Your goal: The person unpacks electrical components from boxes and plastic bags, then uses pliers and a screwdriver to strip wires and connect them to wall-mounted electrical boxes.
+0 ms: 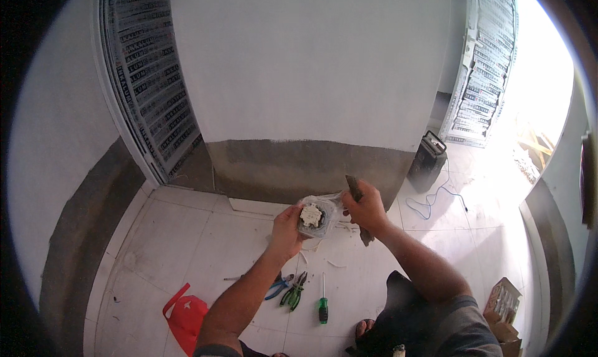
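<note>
Left hand [288, 229] cups a bag of white putty [313, 216]; right hand [366, 209], grip pinching a scraper [356, 192], seems to be loading it; next comes a steady scoop

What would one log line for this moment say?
left hand: holds plastic bag of white putty | right hand: grips flat scraper | floor: pliers, screwdriver

Bare forearms, no gloves, no watch on either the left hand [286, 232] or right hand [367, 209]. Grey short sleeves up top. Dark trousers and a sandal showing below
</note>
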`<act>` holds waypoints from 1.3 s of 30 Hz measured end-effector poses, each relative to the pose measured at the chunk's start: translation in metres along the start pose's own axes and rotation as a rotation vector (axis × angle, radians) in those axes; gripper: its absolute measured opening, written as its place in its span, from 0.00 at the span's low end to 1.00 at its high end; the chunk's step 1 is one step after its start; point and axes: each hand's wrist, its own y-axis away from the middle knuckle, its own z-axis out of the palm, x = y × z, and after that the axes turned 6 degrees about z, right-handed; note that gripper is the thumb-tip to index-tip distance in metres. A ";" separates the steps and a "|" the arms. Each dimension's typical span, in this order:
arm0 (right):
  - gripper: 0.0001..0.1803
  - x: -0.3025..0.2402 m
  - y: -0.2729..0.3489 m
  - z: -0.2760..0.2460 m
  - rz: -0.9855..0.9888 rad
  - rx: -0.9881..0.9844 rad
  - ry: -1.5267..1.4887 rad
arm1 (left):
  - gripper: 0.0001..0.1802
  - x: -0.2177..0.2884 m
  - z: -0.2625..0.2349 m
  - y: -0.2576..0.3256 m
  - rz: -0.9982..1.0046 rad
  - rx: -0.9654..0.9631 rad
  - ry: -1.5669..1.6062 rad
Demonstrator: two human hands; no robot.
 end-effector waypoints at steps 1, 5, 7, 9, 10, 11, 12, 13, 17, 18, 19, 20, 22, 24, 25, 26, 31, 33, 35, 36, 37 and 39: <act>0.10 0.000 0.000 0.000 0.050 -0.032 -0.036 | 0.15 -0.004 -0.002 -0.002 0.021 -0.011 0.030; 0.10 -0.004 0.007 0.002 0.150 -0.130 -0.141 | 0.14 -0.012 -0.010 -0.007 0.026 -0.052 0.116; 0.09 -0.002 0.008 0.001 0.153 -0.206 -0.171 | 0.15 -0.015 -0.015 -0.008 0.161 -0.095 -0.154; 0.08 0.001 0.007 -0.001 0.164 -0.331 -0.200 | 0.15 -0.016 -0.021 -0.007 0.320 -0.127 -0.492; 0.08 0.000 0.007 -0.003 0.237 -0.350 -0.253 | 0.15 -0.016 -0.024 -0.008 0.326 -0.131 -0.546; 0.08 -0.010 0.011 -0.004 0.314 -0.377 -0.307 | 0.14 -0.009 -0.025 -0.012 0.187 -0.096 -0.371; 0.08 -0.013 0.013 -0.004 0.399 -0.397 -0.362 | 0.14 -0.005 -0.025 -0.015 0.041 -0.061 -0.193; 0.09 -0.008 0.010 0.001 0.378 -0.394 -0.374 | 0.15 0.000 -0.024 -0.018 -0.009 0.024 -0.249; 0.12 0.008 0.006 0.018 0.304 -0.336 -0.367 | 0.20 0.032 -0.004 -0.005 -0.200 0.149 -0.408; 0.12 0.006 0.004 0.019 0.274 -0.305 -0.349 | 0.21 0.039 -0.001 -0.004 -0.232 0.118 -0.429; 0.11 0.006 0.003 0.020 0.270 -0.314 -0.370 | 0.20 0.040 -0.003 -0.004 -0.251 0.095 -0.409; 0.11 0.005 0.002 0.020 0.271 -0.302 -0.361 | 0.20 0.040 -0.007 -0.004 -0.247 0.063 -0.356; 0.11 0.004 0.002 0.020 0.270 -0.281 -0.344 | 0.22 0.041 -0.014 -0.001 -0.233 0.001 -0.253; 0.10 0.011 -0.001 0.020 0.293 -0.264 -0.392 | 0.21 0.039 -0.012 0.001 -0.179 -0.035 -0.160; 0.10 0.013 -0.002 0.021 0.303 -0.256 -0.416 | 0.21 0.037 -0.010 0.003 -0.150 -0.052 -0.114; 0.09 0.014 -0.002 0.021 0.323 -0.220 -0.459 | 0.21 0.034 -0.006 0.005 -0.068 -0.068 -0.162; 0.07 0.016 -0.005 0.022 0.382 -0.129 -0.693 | 0.20 0.016 0.009 0.005 0.423 -0.074 -0.679; 0.08 0.010 -0.004 0.022 0.382 -0.106 -0.743 | 0.20 0.015 0.012 0.004 0.481 -0.054 -0.779; 0.08 0.004 -0.001 0.021 0.373 -0.106 -0.793 | 0.21 0.013 0.011 0.004 0.505 -0.051 -0.821; 0.08 0.002 0.001 0.020 0.364 -0.119 -0.818 | 0.21 0.011 0.009 0.003 0.500 -0.058 -0.815; 0.09 -0.001 0.002 0.019 0.356 -0.133 -0.844 | 0.21 0.009 0.006 0.002 0.495 -0.065 -0.808; 0.09 -0.013 0.009 0.016 0.317 -0.196 -0.812 | 0.24 0.005 -0.007 -0.005 0.331 -0.161 -0.761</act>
